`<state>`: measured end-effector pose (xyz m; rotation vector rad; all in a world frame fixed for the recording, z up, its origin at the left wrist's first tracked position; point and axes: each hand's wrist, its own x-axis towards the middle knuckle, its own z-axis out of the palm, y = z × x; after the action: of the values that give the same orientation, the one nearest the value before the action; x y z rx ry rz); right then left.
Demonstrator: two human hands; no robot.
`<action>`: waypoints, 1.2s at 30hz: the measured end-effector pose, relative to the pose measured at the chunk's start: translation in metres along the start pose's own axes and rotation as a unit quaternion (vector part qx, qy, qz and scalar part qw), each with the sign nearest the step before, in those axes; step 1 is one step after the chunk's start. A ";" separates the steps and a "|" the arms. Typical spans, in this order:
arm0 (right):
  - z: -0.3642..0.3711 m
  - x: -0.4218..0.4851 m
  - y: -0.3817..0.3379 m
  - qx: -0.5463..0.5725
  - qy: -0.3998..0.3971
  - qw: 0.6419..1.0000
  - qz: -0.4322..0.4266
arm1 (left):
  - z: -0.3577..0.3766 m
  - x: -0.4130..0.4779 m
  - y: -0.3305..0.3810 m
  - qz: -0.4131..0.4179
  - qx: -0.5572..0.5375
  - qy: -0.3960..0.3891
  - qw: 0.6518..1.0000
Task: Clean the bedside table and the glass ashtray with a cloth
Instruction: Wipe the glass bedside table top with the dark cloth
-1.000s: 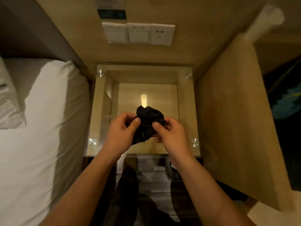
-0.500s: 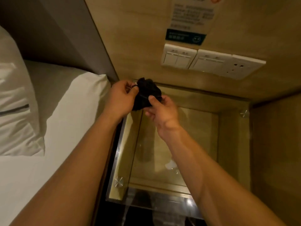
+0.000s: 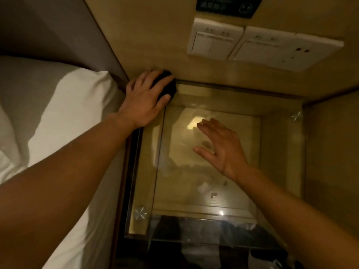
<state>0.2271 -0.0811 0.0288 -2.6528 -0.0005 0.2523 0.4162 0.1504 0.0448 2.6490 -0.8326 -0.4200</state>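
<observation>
cloth point(image 3: 166, 88): soft, light, pressed flat under left hand point(image 3: 144, 100) grip at counter point(image 3: 275, 152) corner | glass judged slippery, fragile | right hand point(image 3: 219, 148) splayed, empty

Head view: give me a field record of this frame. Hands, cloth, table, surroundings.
left hand: palm down, pressing the black bunched cloth at the table's far left corner, against the wooden wall panel
right hand: open, fingers spread, over the centre of the glass; contact unclear
glass-topped bedside table: smudges visible
ashtray: not in view
white wall switches: above table
white bed linen: left of table
</observation>
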 end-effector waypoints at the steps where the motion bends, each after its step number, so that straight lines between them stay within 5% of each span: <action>1: -0.002 -0.008 0.012 -0.049 -0.019 0.999 -0.010 | 0.002 0.003 -0.002 0.006 0.012 0.000 1.000; 13: 0.007 -0.085 0.058 -0.175 -0.113 0.977 -0.043 | 0.036 0.007 0.004 0.002 0.029 0.009 1.000; 36: 0.014 -0.088 0.057 -0.215 -0.067 0.973 -0.055 | 0.070 -0.079 0.033 0.019 0.027 0.003 0.999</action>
<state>0.1358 -0.1296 0.0059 -3.0442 -0.2755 0.4352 0.3121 0.1557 0.0090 2.6790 -0.9026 -0.3846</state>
